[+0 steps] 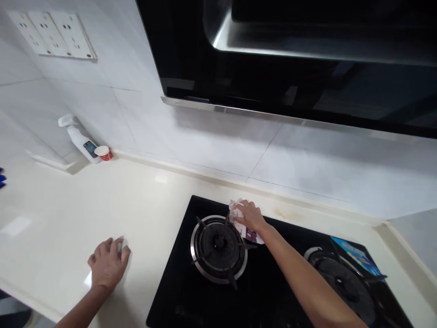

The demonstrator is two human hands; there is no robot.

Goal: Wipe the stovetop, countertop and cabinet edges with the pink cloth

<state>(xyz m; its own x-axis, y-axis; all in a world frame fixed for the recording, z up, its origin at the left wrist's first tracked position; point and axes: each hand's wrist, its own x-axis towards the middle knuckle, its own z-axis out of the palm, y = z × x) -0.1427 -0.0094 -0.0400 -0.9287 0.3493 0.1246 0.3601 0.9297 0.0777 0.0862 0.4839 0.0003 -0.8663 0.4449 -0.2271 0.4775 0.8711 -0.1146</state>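
My right hand [251, 216] is closed on a crumpled white and purple cloth [251, 234], pressed to the black glass gas stove [177, 259] at its back edge. The cloth lies just right of the left burner [219, 245], close to its pan-support prongs. My left hand [108, 262] is on the cream countertop [146, 205], left of the stove, with its fingers curled. Something small and whitish shows between its thumb and forefinger, too unclear to name.
A white spray bottle [80, 139] and a red and white paper cup [103, 153] stand by the wall at left. The right burner [344, 282] has a blue sticker [358, 257] behind it. A black range hood [290, 86] overhangs the stove. Wall sockets [53, 35] are upper left.
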